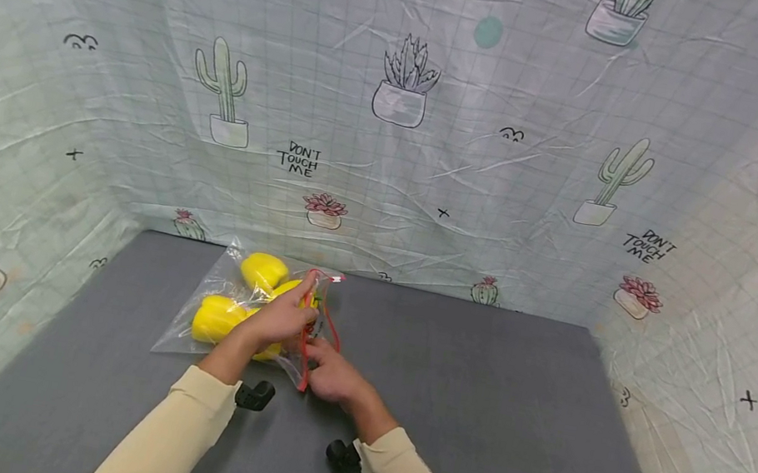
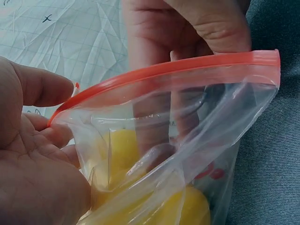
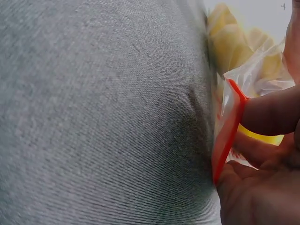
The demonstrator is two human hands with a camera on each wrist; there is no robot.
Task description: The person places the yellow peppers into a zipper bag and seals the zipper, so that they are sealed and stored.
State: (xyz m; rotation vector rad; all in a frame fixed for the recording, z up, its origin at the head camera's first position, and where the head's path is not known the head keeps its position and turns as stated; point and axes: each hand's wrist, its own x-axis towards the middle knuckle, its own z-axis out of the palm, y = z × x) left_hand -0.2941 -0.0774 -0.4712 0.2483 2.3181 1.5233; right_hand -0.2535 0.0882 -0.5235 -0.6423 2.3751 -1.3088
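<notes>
A clear plastic zip bag [image 1: 180, 338] with a red zip edge [image 2: 206, 62] lies on the grey table, its mouth facing right. Inside it are several yellow bell peppers [image 1: 218, 318]. My left hand [image 1: 279, 319] holds the far side of the mouth, the thumb and fingers about the red edge. At the near side, my right hand [image 1: 336, 377] grips the edge, its thumb against the red strip. In the left wrist view, fingers of the right hand [image 2: 206, 23] show through the clear plastic; whether they are inside or behind the bag, I cannot tell.
The grey table [image 1: 471, 405] stretches to the right of the bag and toward me. A cloth printed with cacti [image 1: 436, 170] hangs along the back and both sides. Black wrist cameras [image 1: 255, 396] stick out near both cuffs.
</notes>
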